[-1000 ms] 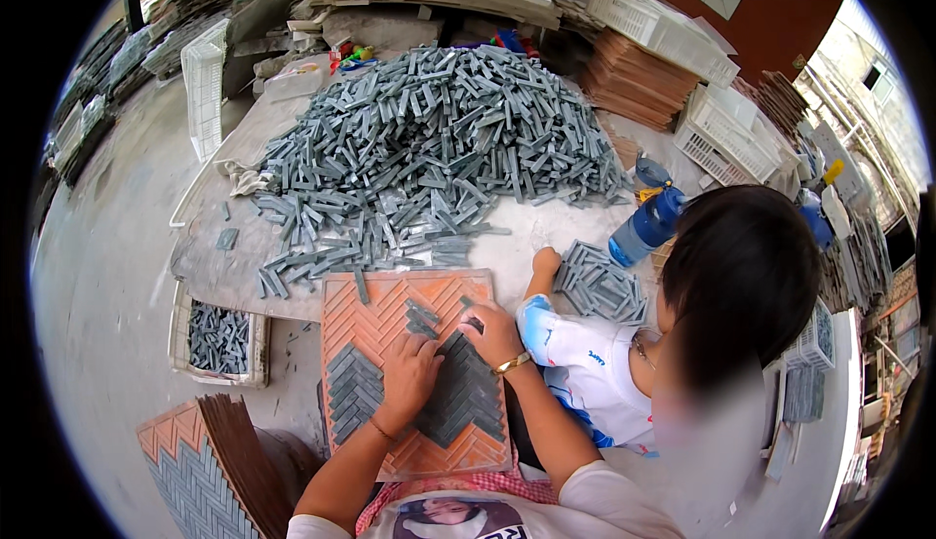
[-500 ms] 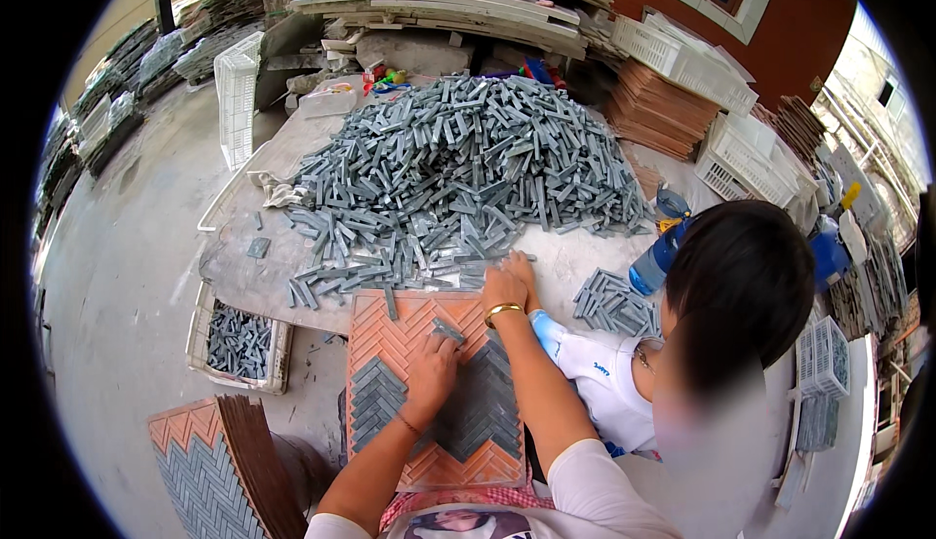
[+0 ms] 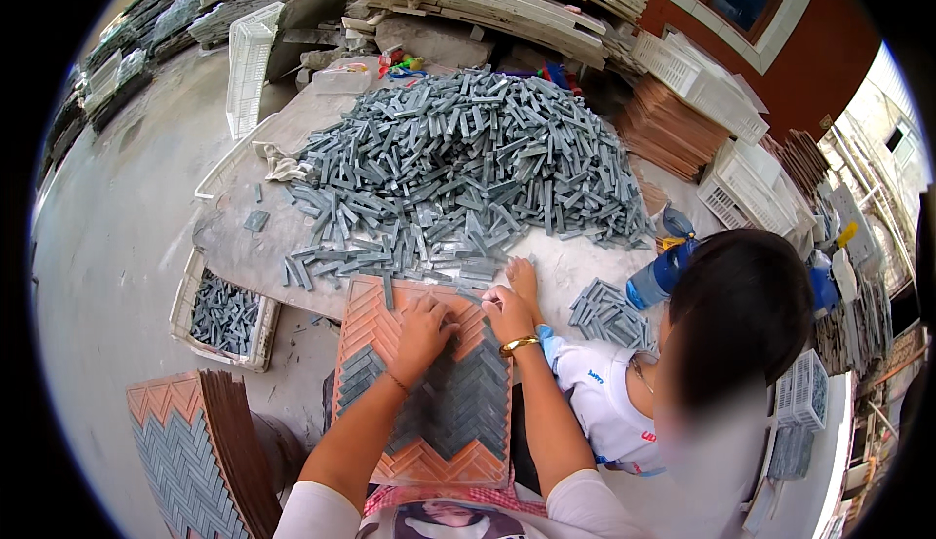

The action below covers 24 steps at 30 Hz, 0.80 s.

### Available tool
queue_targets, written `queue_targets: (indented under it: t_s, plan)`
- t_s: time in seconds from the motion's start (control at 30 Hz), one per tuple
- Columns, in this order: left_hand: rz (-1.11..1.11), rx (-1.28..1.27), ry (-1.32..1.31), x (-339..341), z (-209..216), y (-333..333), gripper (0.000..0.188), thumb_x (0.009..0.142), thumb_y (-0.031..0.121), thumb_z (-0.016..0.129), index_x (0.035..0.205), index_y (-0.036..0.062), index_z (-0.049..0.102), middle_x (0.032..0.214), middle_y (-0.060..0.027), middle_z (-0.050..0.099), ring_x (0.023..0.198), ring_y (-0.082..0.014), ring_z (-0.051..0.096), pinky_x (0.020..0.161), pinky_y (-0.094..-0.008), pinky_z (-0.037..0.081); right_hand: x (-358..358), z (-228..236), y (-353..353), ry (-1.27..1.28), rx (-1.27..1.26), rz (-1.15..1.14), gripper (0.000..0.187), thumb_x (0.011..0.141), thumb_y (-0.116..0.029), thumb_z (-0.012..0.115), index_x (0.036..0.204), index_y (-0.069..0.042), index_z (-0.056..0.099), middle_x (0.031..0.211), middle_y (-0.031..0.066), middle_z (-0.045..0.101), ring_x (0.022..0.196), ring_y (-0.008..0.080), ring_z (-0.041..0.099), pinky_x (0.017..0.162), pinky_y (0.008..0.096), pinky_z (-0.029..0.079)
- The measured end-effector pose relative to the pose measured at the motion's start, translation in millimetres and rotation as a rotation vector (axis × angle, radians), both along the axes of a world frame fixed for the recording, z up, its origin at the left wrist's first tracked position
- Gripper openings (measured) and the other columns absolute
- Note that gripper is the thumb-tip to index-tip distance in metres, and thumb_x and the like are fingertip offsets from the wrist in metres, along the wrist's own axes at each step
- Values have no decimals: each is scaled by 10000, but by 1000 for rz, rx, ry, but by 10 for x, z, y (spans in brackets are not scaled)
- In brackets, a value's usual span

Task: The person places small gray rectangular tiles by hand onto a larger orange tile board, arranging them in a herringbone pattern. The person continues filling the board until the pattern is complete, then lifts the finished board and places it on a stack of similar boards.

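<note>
An orange herringbone mould board [image 3: 472, 468] lies in front of me, its middle slots filled with grey stone strips [image 3: 456, 398]. Over its upper part hovers my left hand [image 3: 423, 332], palm down, fingers bent and thumb apart, with no strip visible in it. My right hand [image 3: 508, 316], with a gold bangle at the wrist, is at the board's upper right corner. Its fingertips are pressed together; whatever they hold is too small to make out. Just beyond the board, loose grey strips [image 3: 458, 232] spread from a large heap.
Close on my right stands another person [image 3: 741, 315], one hand [image 3: 524, 279] on the table beside mine. A small strip pile [image 3: 609, 313] and a blue bottle [image 3: 663, 276] are near them. Left are a crate of strips [image 3: 263, 339] and stacked filled boards [image 3: 190, 456].
The grey strip seen at my left fingertips is no longer visible there. My left hand has moved slightly up and left; my right hand has drawn back from the other person's hand.
</note>
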State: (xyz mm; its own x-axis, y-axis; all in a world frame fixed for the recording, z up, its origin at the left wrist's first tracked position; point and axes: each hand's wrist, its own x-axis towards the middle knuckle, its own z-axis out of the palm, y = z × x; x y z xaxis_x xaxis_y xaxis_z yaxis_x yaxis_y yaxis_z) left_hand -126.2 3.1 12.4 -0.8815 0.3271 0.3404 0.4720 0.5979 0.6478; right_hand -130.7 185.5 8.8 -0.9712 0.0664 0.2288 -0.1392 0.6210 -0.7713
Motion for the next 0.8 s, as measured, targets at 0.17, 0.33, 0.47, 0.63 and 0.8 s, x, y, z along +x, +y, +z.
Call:
queue_targets:
  t_s: [0.17,0.33,0.47,0.63,0.8]
  plan:
    - [-92,3,72,148,30,-54,323,638,163,737,908,68,587,989,-94,519,1012,-318,465,889,-396,401,432,243,-11,-180,-239,-58,94,782,-33,555,864,-13,596,748,118,609,646,235,583,619,318,463]
    - [-25,53,-2,178,-77,-112,310,641,135,729,904,64,581,1024,-90,509,1019,-303,469,881,-385,410,579,367,-99,-190,-102,-17,97,809,-44,531,843,-12,615,773,128,620,642,235,582,619,300,461]
    - [-41,56,34,159,-56,-72,299,652,112,711,908,48,571,1014,-94,513,1014,-302,472,870,-377,414,492,121,-86,-81,-127,-103,69,805,-24,556,850,-5,604,701,66,599,597,112,564,553,242,457]
    - [33,99,76,258,-72,-119,323,684,71,667,986,22,565,1084,-118,532,1046,-319,494,893,-389,412,467,29,-96,-99,-4,-102,85,755,-29,624,832,1,607,739,94,626,641,153,609,588,261,483]
    - [-6,-5,148,641,104,-154,332,690,61,647,1009,8,569,1120,-132,537,1078,-312,494,915,-396,407,519,117,-152,-85,103,-125,146,708,-42,674,840,-2,629,761,118,649,655,203,627,610,292,497]
